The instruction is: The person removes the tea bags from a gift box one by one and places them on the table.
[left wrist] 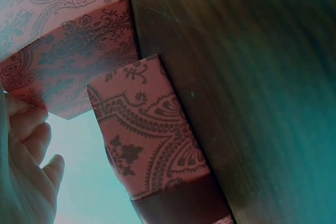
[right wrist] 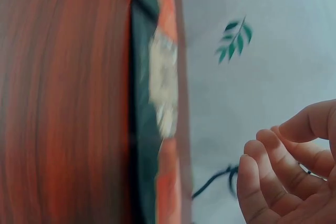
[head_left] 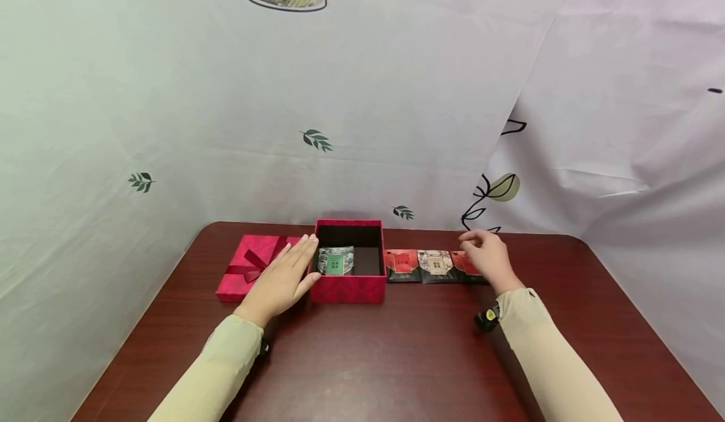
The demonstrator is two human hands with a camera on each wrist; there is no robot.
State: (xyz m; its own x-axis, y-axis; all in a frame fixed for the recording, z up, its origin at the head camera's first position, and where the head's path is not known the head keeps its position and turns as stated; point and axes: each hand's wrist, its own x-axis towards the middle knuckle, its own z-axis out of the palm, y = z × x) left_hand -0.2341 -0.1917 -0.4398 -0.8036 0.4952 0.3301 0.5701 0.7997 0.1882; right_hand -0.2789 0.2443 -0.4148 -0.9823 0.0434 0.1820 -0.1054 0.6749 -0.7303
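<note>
My left hand [head_left: 281, 282] touches the left rim of a red patterned gift box [head_left: 348, 290], its fingers straight. In the left wrist view the box [left wrist: 68, 40] and the lid [left wrist: 152, 129] show beside the hand [left wrist: 29, 156]. Inside the uncovered box lies a green-labelled sachet [head_left: 335, 261]. My right hand [head_left: 488, 261] hovers over the rightmost red sachet [head_left: 466, 268], partly hiding it. Its fingers bend loosely and hold nothing, as the right wrist view of the hand [right wrist: 289, 171] shows. Left of it lie a cream sachet [head_left: 436, 265] and another red sachet [head_left: 402, 265].
The box lid [head_left: 240, 261], with a dark red ribbon bow, lies left of the box, partly behind my left hand. Everything rests on a dark red-brown wooden table [head_left: 385, 353]. A pale cloth [head_left: 362, 95] with leaf prints hangs behind the table's back edge.
</note>
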